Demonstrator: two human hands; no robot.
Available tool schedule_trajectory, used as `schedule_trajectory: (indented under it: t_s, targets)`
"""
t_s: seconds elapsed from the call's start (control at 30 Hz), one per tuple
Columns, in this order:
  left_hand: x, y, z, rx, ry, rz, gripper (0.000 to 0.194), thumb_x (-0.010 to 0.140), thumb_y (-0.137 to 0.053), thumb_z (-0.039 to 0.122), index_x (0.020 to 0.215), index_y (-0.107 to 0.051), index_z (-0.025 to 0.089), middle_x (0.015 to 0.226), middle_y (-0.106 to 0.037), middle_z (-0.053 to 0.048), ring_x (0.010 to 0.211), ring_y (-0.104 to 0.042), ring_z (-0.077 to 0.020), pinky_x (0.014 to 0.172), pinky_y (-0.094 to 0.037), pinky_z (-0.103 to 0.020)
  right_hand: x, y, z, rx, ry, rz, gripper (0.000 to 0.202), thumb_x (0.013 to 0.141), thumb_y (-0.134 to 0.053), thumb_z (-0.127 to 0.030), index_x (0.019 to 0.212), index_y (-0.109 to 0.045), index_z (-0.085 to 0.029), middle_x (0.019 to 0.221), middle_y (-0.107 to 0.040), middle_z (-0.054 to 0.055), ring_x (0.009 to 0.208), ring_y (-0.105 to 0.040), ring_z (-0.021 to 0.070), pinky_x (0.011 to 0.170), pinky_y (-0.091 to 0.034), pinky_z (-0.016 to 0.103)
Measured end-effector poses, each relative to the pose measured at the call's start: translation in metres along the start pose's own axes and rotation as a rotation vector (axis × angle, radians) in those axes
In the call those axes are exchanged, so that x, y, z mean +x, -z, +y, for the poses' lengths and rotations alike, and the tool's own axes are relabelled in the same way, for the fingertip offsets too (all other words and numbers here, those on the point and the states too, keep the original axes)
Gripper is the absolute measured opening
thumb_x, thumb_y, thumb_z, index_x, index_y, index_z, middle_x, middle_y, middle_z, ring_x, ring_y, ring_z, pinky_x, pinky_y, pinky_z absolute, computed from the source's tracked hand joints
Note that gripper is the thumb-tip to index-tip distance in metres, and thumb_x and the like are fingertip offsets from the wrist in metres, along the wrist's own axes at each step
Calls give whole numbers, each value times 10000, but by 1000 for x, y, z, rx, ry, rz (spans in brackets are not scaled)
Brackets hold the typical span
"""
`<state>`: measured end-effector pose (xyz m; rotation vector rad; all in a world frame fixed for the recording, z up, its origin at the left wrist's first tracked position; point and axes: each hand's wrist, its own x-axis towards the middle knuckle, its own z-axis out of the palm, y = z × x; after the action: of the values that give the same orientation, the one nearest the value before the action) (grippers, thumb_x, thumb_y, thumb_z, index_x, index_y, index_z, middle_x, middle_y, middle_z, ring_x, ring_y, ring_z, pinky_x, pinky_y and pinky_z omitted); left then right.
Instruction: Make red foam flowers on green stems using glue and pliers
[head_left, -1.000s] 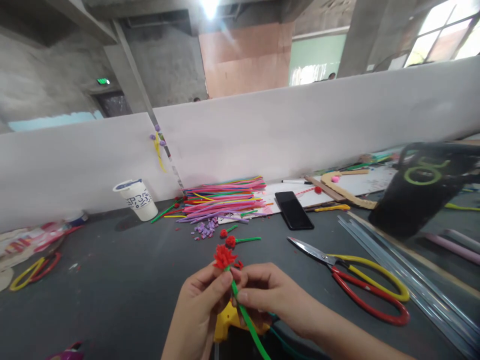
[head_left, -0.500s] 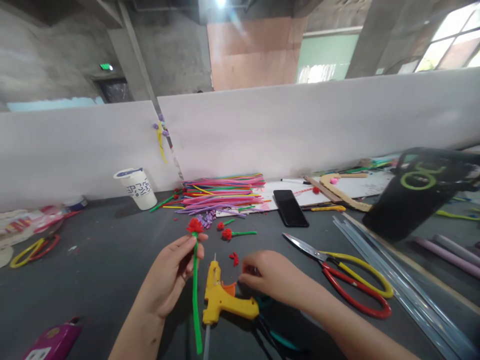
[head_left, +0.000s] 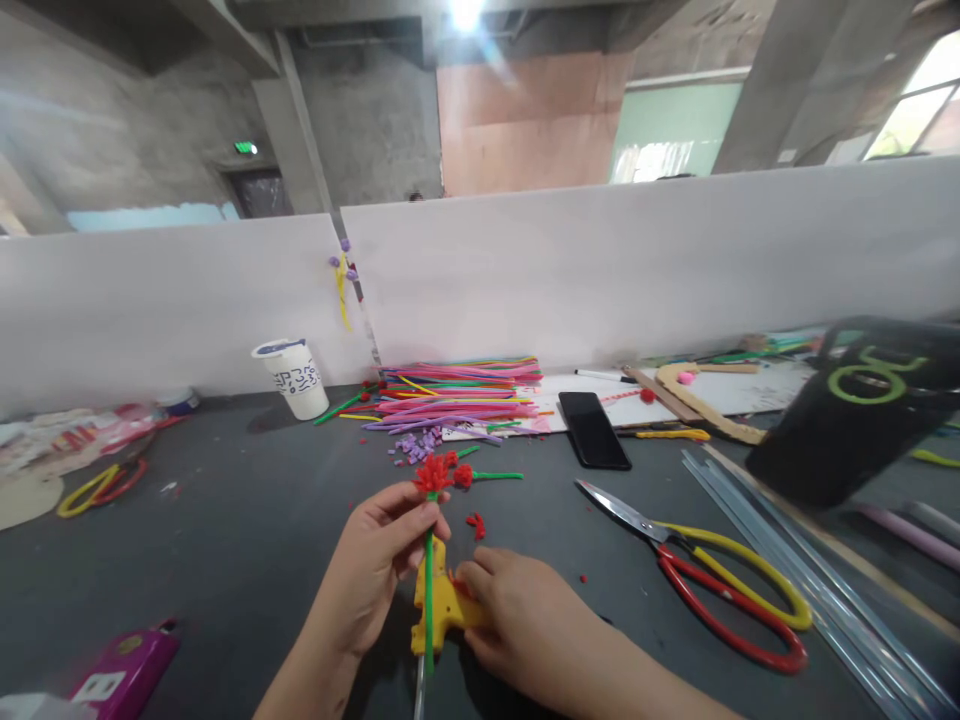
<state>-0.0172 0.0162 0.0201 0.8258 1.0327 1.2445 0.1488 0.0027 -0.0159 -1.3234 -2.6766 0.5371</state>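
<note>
My left hand [head_left: 371,565] pinches a red pipe-cleaner flower [head_left: 433,474] just under its fluffy head. Its green stem hangs down in front of a yellow hot glue gun [head_left: 453,608], which has a clear glue stick at its back end. Around the gun's handle my right hand [head_left: 525,612] has its fingers closed, near the trigger. The gun's nozzle is hidden behind my left fingers. Small red pieces [head_left: 476,525] lie just beyond my right hand. A second red flower [head_left: 463,476] with a green stem rests behind the held one, beside a shorter one.
Red-and-yellow scissors [head_left: 675,545] lie open on the right, beside clear glue sticks [head_left: 810,590]. Behind are a phone [head_left: 595,430], bundled pipe cleaners [head_left: 457,400], purple bits [head_left: 416,445] and a paper cup [head_left: 298,382]. A black container [head_left: 832,440] stands far right; a purple device [head_left: 127,672] sits front left.
My right hand has moved left and closed on the glue gun's handle. The flower in my left hand now stands in front of the gun. The whole view has shifted slightly.
</note>
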Motion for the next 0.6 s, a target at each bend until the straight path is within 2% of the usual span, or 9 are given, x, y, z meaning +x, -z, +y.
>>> schedule_trajectory:
  t_s: [0.13,0.27,0.47,0.6]
  targets:
    - [-2,3,5,-27,-13,54,319,549,-905,381,729,-787,146,489,-640,30,370,-411,3,371,-283,-87,0,-2,0,9,6,0,179,916,-615,-298,1033,-619,-162,984,-646,33,882,-631,185,781,-531,381]
    - [0,7,7,-42,-36,91,320,520,-916,368,704,-794,136,536,-680,7,373,-432,5,348,-254,-84,0,-5,-1,22,2,13,157,894,-604,-237,1032,-617,-163,992,-646,37,889,-624,192,784,-516,376]
    - [4,11,7,-61,-48,111,296,466,-934,295,669,-793,131,604,-727,-28,399,-464,-3,369,-307,-92,-3,-9,2,55,17,36,321,786,-512,-83,1076,-626,-159,1036,-650,88,931,-614,238,806,-468,343]
    - [8,18,11,-70,-45,144,323,435,-939,313,661,-792,135,569,-709,-16,384,-461,-2,352,-306,-84,-4,-6,6,87,66,26,338,809,-482,-65,1092,-638,-164,1037,-656,86,934,-610,229,836,-443,324]
